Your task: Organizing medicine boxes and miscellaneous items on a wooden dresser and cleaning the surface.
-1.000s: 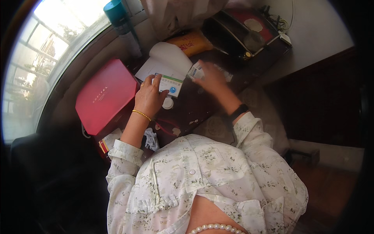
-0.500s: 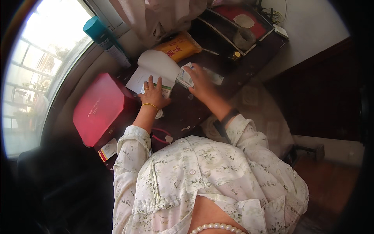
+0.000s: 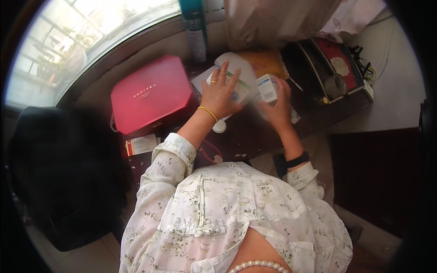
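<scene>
My left hand (image 3: 221,93) lies with fingers spread over a flat white box with a green stripe (image 3: 245,86), covering much of it. Beneath is an open booklet with white pages (image 3: 239,63). My right hand (image 3: 281,104) has its fingers and thumb around a small white and blue carton (image 3: 267,88), just right of the booklet. A flat printed paper or packet (image 3: 295,117) shows partly below that hand. Near my left wrist, a round white cap (image 3: 219,126) lies on the dark table.
A large red box (image 3: 152,95) stands at the left, with a small white, red and yellow carton (image 3: 141,144) before it. Behind are a teal spray can (image 3: 195,32) and an orange packet (image 3: 261,63). A black tray (image 3: 309,73) holds a tape roll (image 3: 335,85) at the right.
The view has swung, so the table things sit further right. My right hand now grips the small carton, which stands more upright. My left hand stays over the green-striped box.
</scene>
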Tool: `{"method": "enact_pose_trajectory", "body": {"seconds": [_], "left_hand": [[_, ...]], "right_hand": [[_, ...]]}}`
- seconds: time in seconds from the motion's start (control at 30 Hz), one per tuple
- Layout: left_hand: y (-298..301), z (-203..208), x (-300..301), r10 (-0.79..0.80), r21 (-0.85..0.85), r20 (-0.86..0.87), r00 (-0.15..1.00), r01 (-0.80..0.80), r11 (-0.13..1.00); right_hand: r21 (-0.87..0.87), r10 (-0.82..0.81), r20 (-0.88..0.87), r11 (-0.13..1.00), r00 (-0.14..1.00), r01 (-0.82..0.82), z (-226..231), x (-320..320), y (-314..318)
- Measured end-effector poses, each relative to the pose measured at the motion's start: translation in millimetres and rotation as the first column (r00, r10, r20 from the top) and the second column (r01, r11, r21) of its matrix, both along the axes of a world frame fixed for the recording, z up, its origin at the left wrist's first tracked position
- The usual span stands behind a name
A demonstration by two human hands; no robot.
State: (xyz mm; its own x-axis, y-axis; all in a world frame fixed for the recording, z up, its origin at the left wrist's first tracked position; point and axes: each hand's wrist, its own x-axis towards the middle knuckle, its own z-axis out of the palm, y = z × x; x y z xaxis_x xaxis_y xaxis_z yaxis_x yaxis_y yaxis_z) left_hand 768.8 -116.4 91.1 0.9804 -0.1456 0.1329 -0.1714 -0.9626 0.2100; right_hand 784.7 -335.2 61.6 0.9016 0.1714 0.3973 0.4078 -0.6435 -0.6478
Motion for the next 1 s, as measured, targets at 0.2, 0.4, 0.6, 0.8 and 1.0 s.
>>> {"method": "enact_pose_trajectory", "body": {"seconds": [0.2, 0.4, 0.6, 0.8, 1.0], "left_hand": [[65, 56, -43, 0.049, 0.018, 0.218, 0.975, -0.054, 0.998], [152, 49, -74, 0.156, -0.090, 0.130, 0.979, -0.145, 0.985], [217, 44, -129, 0.236, -0.219, 0.127, 0.963, -0.205, 0.954], [275, 10, -185, 0.397, -0.198, 0.030, 0.917, -0.384, 0.902], [281, -14, -196, 0.424, -0.363, -0.004, 0.906, -0.397, 0.843]], "right_hand": [[0.087, 0.208, 0.146, 0.971, 0.967, -0.222, 65, 6, 72], [0.028, 0.473, 0.198, 0.873, 0.859, -0.487, 74, -3, 172], [-0.077, 0.534, 0.060, 0.845, 0.843, -0.530, 57, -23, 206], [0.097, 0.401, 0.032, 0.910, 0.915, -0.402, 45, -58, 217], [0.041, 0.361, 0.062, 0.931, 0.931, -0.363, 29, -53, 228]]}}
